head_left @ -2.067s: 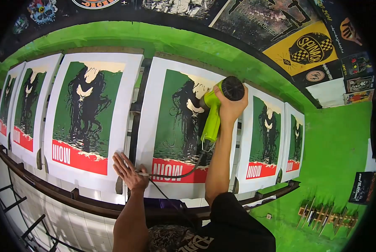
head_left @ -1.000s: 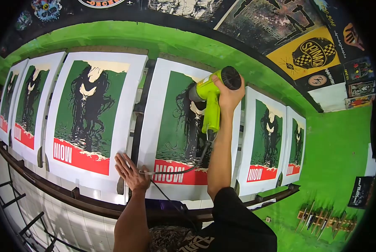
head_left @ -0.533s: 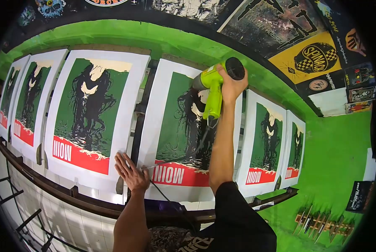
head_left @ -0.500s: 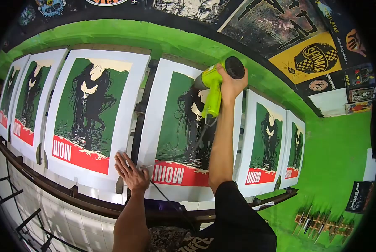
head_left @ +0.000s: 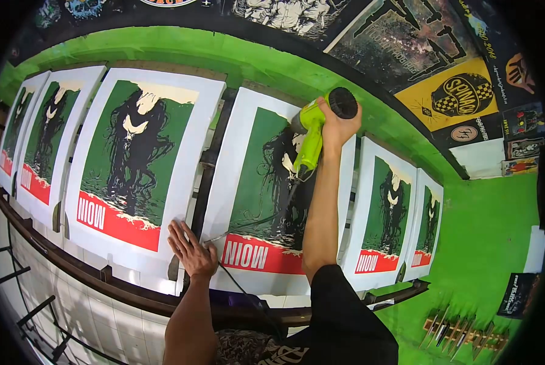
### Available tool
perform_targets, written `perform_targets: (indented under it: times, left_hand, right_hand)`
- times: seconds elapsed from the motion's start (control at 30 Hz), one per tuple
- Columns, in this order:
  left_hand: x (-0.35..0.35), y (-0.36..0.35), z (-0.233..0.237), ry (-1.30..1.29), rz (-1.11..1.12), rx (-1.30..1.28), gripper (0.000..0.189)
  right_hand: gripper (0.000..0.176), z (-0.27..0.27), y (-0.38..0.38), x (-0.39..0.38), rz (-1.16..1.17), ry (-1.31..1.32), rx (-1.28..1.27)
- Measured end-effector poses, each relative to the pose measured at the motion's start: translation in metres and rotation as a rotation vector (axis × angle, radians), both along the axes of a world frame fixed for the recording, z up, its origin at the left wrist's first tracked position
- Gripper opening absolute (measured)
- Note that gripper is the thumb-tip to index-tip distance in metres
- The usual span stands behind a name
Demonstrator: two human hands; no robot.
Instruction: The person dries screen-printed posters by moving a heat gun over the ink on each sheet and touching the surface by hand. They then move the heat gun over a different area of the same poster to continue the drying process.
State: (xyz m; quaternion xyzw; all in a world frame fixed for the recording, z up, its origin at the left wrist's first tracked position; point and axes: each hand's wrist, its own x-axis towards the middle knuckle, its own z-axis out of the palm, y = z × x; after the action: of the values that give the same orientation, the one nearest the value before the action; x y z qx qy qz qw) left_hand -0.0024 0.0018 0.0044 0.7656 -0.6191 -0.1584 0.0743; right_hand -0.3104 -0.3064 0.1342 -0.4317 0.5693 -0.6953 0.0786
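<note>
Shows lime green on the heat gun, black on its round end. Has white margins on the prints, around dark green, black figures, cream patches and red bands with white letters. Shows dark brown along the near edge of the rack, bright green on the wall, black-and-yellow checks on the poster.

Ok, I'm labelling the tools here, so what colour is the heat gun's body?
The heat gun has a bright lime-green body, best seen in the head view.

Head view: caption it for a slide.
The right hand holds a green heat gun over a MOIN print; the left hand rests nearby.
</note>
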Motion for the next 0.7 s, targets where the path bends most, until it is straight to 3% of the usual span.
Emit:
perform_targets:
  times: [0.7]
  left_hand:
    - [0.0002, 0.0007, -0.0038, -0.003, -0.005, -0.041, 0.102]
  right_hand:
    - [0.055, 0.0037, -0.0007, 0.0081, 0.003, -0.013, -0.001]
